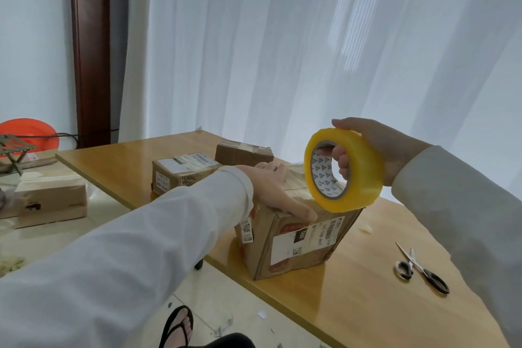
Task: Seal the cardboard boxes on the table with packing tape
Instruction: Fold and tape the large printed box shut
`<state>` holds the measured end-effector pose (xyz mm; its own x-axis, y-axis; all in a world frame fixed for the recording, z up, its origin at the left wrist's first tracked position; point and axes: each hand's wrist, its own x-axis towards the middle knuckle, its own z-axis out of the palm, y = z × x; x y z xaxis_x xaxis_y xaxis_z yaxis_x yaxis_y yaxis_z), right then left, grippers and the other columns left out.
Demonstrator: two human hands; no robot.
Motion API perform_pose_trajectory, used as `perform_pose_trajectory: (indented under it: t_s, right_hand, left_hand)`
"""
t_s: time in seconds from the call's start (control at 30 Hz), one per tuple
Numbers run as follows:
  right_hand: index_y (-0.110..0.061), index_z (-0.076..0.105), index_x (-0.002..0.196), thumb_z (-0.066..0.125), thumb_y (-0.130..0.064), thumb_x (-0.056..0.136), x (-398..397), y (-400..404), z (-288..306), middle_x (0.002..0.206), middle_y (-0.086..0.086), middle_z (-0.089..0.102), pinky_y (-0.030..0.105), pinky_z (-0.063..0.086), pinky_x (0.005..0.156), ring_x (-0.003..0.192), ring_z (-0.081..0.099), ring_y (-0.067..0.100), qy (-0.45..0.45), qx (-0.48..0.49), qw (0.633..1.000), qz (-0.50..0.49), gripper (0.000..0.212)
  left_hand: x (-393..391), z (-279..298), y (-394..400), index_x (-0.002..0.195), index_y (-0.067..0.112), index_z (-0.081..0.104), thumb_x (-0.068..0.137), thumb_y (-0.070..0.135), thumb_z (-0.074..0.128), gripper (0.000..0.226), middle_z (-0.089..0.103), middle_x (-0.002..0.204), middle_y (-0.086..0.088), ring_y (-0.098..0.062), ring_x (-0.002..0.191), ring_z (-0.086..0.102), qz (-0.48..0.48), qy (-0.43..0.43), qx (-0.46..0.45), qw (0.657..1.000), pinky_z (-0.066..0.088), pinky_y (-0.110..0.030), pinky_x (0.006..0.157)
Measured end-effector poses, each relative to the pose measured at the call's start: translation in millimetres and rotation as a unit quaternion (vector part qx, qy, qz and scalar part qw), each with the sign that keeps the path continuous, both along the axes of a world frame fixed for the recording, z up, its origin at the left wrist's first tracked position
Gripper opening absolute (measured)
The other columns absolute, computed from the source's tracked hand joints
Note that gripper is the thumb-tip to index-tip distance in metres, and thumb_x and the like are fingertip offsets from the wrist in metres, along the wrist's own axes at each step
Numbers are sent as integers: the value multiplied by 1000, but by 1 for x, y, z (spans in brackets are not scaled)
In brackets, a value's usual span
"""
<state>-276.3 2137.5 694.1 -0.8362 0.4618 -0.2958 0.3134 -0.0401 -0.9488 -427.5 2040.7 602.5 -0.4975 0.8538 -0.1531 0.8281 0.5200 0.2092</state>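
Box [296, 240] sat at the near edge of the table [367, 291], labels on its front. Left hand [278, 192] lay flat on its top, fingers straight, pressing down, gripping nothing. Right hand [375, 149] held the tape roll [343, 169] upright just above the box's right top edge, fingers curled through the core; whether a strip ran to the box was unclear. Two more boxes [183, 175] stood behind. Scissors [421, 268] lay to the right, apart.
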Motion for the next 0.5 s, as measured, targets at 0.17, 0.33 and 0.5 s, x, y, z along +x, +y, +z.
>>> perform_pose_trajectory:
  t_s: [0.17, 0.33, 0.5]
  right_hand:
    - [-3, 62, 98, 49, -44, 92, 1, -1, 2, 53, 2, 56, 23, 51, 45, 40, 53, 13, -1, -6, 1000, 18, 43]
    - [0, 62, 89, 49, -43, 93, 8, -6, 6, 50, 3, 54, 23, 49, 41, 36, 51, 14, -69, 46, 996, 15, 45]
    - [-1, 61, 94, 50, -42, 91, 22, 10, -4, 48, 2, 54, 22, 48, 39, 34, 50, 12, -46, -3, 999, -17, 43]
  left_hand:
    - [-3, -4, 8, 151, 19, -6, 56, 86, 55, 132, 6, 159, 2, -22, 145, 4, 40, -11, 29, 999, 18, -49, 116]
    - [3, -1, 9, 150, 17, 14, 65, 81, 54, 113, 24, 152, -7, -26, 139, 22, 82, 14, 35, 996, 28, -47, 110]
    - [5, 1, 12, 145, 16, 24, 61, 79, 59, 110, 35, 143, -5, -25, 131, 32, 74, 15, 30, 997, 35, -44, 104]
